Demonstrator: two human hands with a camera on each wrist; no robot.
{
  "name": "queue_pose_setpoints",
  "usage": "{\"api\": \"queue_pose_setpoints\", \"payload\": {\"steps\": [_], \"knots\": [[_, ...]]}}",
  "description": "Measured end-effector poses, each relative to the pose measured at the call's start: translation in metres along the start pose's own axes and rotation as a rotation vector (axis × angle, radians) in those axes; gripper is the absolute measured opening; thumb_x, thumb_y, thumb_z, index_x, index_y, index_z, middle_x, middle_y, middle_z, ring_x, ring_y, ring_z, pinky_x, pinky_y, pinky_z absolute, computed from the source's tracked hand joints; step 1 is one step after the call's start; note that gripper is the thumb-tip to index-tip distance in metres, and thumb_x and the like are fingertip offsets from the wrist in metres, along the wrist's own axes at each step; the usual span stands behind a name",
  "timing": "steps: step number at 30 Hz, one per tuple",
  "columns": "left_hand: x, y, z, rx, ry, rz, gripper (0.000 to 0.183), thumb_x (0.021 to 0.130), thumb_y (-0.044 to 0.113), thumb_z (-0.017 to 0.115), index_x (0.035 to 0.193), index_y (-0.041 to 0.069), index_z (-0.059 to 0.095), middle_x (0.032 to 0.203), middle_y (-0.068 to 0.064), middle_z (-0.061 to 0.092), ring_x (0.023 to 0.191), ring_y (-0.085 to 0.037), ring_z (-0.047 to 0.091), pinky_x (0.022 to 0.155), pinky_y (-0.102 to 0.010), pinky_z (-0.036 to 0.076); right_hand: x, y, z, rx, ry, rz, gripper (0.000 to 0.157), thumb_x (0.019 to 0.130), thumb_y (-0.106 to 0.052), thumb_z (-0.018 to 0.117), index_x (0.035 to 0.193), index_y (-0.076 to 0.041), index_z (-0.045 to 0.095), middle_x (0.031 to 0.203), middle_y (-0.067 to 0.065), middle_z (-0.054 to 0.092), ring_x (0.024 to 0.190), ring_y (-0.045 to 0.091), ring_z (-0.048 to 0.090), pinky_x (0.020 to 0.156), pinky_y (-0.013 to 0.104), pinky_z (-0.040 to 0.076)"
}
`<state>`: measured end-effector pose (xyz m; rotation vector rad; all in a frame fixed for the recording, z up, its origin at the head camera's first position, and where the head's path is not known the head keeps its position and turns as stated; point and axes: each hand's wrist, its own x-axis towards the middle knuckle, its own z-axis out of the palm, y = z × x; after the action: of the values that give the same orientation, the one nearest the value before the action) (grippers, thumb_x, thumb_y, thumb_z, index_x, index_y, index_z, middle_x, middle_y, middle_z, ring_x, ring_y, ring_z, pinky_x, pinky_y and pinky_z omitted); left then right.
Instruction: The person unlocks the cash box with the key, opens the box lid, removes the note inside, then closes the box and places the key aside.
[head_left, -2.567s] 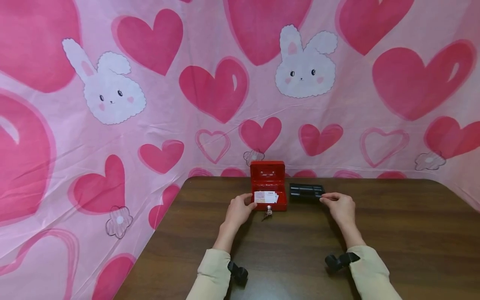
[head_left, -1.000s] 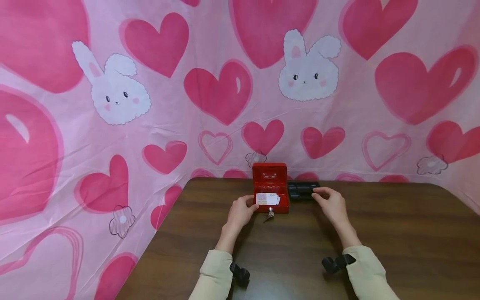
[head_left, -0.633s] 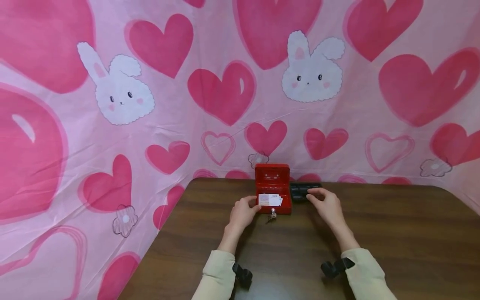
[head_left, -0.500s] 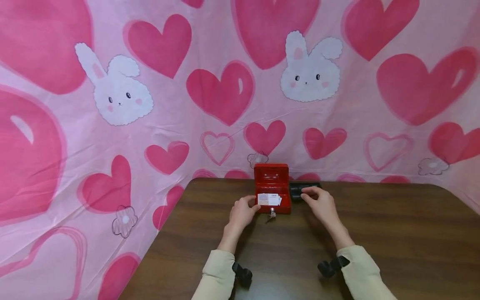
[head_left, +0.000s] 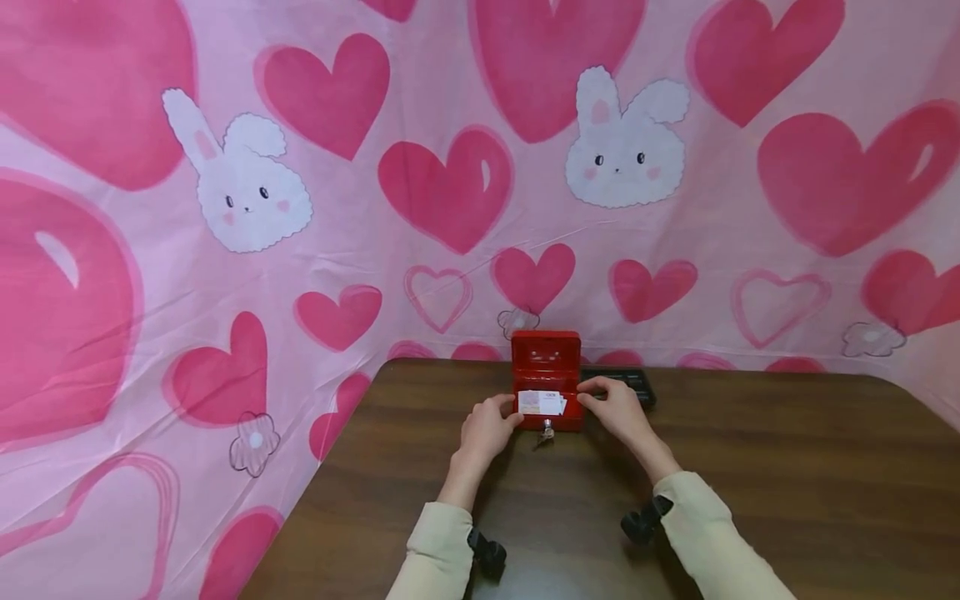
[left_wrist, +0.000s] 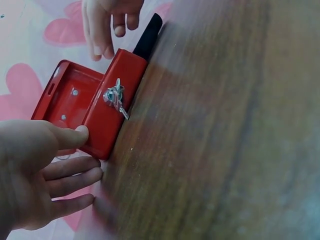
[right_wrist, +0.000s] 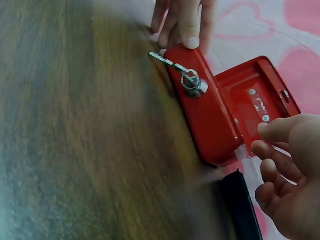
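A red cash box (head_left: 550, 422) stands with its lid raised near the back of the table. White and pale printed papers (head_left: 538, 403) lie inside it. A small bunch of keys (right_wrist: 172, 63) hangs from the lock on its front. My left hand (head_left: 483, 425) holds the box's left front corner, thumb on the front edge and fingers along the side. At the right wall is my right hand (head_left: 618, 410), thumb and index fingertips close together with no object plainly visible between them. Behind it lies a black compartment tray (head_left: 641, 387), partly hidden.
The brown wooden table (head_left: 420, 392) ends just behind the box. A pink cloth (head_left: 450, 200) with hearts and rabbits hangs beyond it. Each forearm wears a black wrist camera (head_left: 488, 554).
My right hand has moved left from the black tray's right end to the cash box's right wall. The left hand stays at the box. The head view has shifted slightly.
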<state>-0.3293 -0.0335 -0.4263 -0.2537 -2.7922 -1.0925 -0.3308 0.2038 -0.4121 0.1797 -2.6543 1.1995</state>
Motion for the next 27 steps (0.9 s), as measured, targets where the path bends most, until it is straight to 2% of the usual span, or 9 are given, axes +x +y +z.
{"api": "queue_pose_setpoints", "payload": {"steps": [9, 17, 21, 27], "knots": [[0.000, 0.002, -0.001, 0.015, 0.003, -0.005, 0.043, 0.091, 0.030, 0.073, 0.130, 0.013, 0.066, 0.124, -0.009, 0.071, 0.102, -0.026, 0.069, 0.085, -0.047, 0.055, 0.009, -0.001, 0.009, -0.021, -0.049, -0.009, 0.026, 0.095, -0.020, 0.064, 0.116, -0.006, 0.070, 0.121, 0.018, 0.069, 0.110, 0.034, 0.061, 0.101, 0.054, 0.049], [0.001, -0.002, -0.001, 0.027, 0.013, 0.012, 0.041, 0.091, 0.029, 0.072, 0.129, 0.012, 0.067, 0.119, -0.010, 0.073, 0.101, -0.027, 0.070, 0.085, -0.048, 0.055, 0.016, -0.006, 0.024, -0.048, -0.094, -0.048, 0.024, 0.092, -0.020, 0.066, 0.111, -0.007, 0.073, 0.117, 0.017, 0.071, 0.104, 0.032, 0.061, 0.102, 0.054, 0.048], [0.000, -0.002, 0.000, 0.026, 0.010, -0.002, 0.041, 0.092, 0.029, 0.071, 0.129, 0.013, 0.067, 0.120, -0.010, 0.072, 0.102, -0.028, 0.070, 0.086, -0.049, 0.055, 0.018, -0.003, 0.029, -0.060, -0.122, -0.053, 0.024, 0.092, -0.020, 0.067, 0.110, -0.006, 0.073, 0.116, 0.017, 0.071, 0.104, 0.032, 0.062, 0.101, 0.053, 0.049], [0.001, 0.000, 0.000, 0.012, -0.002, -0.014, 0.043, 0.092, 0.030, 0.071, 0.131, 0.014, 0.065, 0.127, -0.010, 0.069, 0.109, -0.028, 0.068, 0.091, -0.051, 0.054, 0.020, -0.003, 0.029, -0.048, -0.148, -0.013, 0.026, 0.093, -0.021, 0.066, 0.114, -0.007, 0.072, 0.122, 0.018, 0.068, 0.105, 0.032, 0.060, 0.102, 0.054, 0.049]]}}
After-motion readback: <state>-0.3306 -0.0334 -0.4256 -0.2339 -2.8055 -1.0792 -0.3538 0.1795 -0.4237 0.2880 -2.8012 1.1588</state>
